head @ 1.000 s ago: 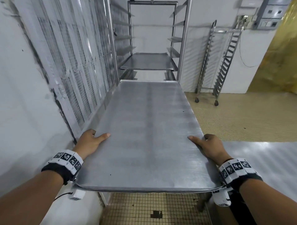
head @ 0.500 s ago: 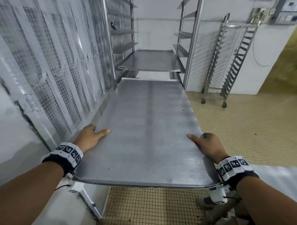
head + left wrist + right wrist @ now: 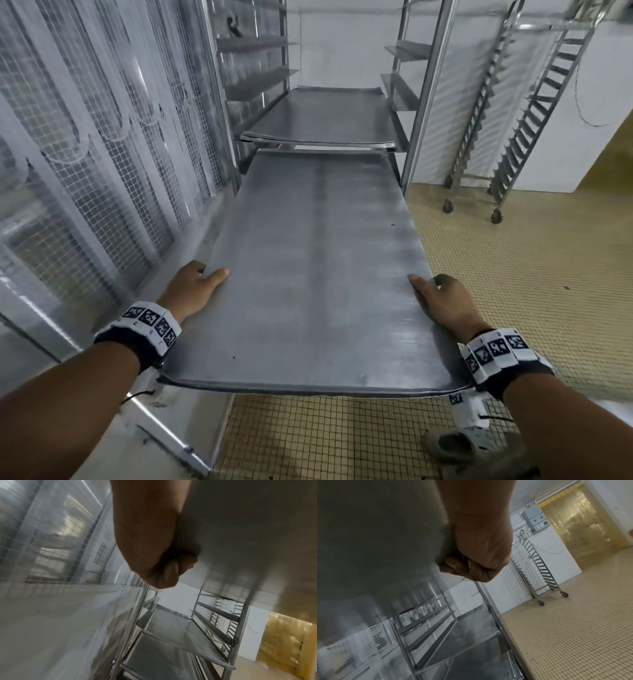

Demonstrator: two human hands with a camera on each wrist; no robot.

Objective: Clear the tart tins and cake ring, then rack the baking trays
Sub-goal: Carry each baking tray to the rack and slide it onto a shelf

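Rack (image 3: pixel 424 102) ahead of the fingers; its two front uprights leave a gap only slightly wider than the baking tray (image 3: pixel 308 274). The tray is held level in mid-air over the tiled floor (image 3: pixel 513 274), and its far edge is just short of the rack mouth, below a racked tray (image 3: pixel 325 116) already sitting on runners.

Risks, as I judge them:
- The far corner could catch an upright if the tray goes in skewed. The mesh wall (image 3: pixel 102 154) lies close along the left edge and leaves little room to correct that way.
- The far edge could ride into the racked tray above, or miss its runner pair, if it tips up or down. The runners (image 3: pixel 436 615) are narrow angle ledges.
- The long tray is held only at its near end, so a loosened grip on one side would drop the far end.

Open room: floor to the right of the right hand (image 3: pixel 442 301) is free up to a second wheeled rack (image 3: pixel 534 113), well apart.

Left hand (image 3: pixel 191 291): thumb flat on top of the tray's left edge, fingers (image 3: pixel 173 572) curled beneath, pinching the rim. Right hand mirrors this on the right edge.
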